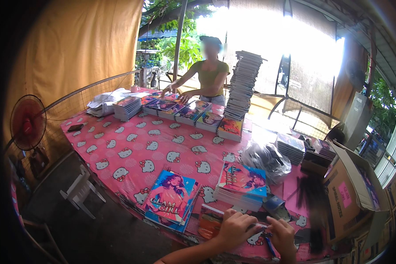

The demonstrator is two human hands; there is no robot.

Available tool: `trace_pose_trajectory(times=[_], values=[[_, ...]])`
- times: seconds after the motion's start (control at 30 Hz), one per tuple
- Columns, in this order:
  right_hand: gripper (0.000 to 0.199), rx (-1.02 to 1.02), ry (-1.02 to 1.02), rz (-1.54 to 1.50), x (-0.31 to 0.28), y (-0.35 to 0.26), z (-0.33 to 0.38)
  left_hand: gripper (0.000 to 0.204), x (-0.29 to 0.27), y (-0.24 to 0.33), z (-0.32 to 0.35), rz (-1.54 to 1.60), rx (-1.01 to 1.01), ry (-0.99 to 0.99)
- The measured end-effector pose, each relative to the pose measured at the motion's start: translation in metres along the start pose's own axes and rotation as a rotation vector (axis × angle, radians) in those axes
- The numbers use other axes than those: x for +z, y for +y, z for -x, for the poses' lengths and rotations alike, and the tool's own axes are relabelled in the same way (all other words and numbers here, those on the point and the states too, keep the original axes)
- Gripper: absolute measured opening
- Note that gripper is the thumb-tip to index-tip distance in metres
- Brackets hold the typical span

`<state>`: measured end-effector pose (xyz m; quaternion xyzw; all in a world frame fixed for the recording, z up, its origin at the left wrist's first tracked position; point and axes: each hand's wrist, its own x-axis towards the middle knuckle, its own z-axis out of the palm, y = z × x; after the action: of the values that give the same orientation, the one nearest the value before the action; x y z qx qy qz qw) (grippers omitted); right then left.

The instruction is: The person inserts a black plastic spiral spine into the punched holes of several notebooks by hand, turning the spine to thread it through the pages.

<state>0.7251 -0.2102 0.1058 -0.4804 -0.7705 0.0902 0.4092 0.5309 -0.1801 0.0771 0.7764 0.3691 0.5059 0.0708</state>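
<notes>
At the table's near edge, my left hand (236, 229) is closed with its fingers curled, over the side of a notebook with an orange and dark cover (210, 221). Just to its right, my right hand (281, 237) has its fingers pinched together, facing the left fingertips. Whatever lies between the two hands is too small to make out. Beneath them a slim blue tool, pen-like in shape (269, 246), lies on the table. Left of my hands sits a small pile of spiral notebooks (170, 196) with pink and blue covers. Beyond them stands a thicker stack of similar notebooks (241, 180).
A pink patterned cloth (163, 145) covers the table. Rows of notebooks (193, 112) and a tall leaning stack (242, 83) stand at the far side, where another person (210, 75) handles them. At right are a clear plastic bag (266, 160), black strands (310, 198) and a cardboard box (350, 198).
</notes>
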Motion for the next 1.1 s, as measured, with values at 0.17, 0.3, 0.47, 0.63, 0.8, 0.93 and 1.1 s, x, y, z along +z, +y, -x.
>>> trace_pose_trajectory(times=[0.17,0.3,0.47,0.63,0.8,0.93,1.1], values=[[0.016,0.098,0.004,-0.061,0.000,-0.010,-0.004,0.024,-0.005,0.001,0.002,0.008,-0.018,-0.002],[0.013,0.004,0.023,0.052,0.005,-0.001,0.000,0.023,-0.002,-0.004,0.003,-0.014,-0.009,-0.032],[0.012,0.019,0.023,0.098,0.005,-0.009,-0.006,0.021,-0.001,-0.005,0.003,-0.104,0.018,-0.041],[0.019,0.129,-0.035,-0.019,0.004,-0.020,-0.008,0.020,-0.004,-0.003,0.002,-0.042,0.007,-0.043],[0.019,0.058,-0.003,0.068,0.004,-0.030,-0.015,0.018,-0.005,-0.002,0.001,-0.066,0.013,-0.036],[0.020,-0.128,-0.187,0.042,-0.003,0.005,-0.010,0.021,-0.005,-0.003,0.001,-0.070,0.033,-0.040],[0.033,0.250,-0.181,0.317,-0.018,0.101,-0.041,0.023,-0.011,-0.003,0.006,-0.006,0.004,-0.062]])
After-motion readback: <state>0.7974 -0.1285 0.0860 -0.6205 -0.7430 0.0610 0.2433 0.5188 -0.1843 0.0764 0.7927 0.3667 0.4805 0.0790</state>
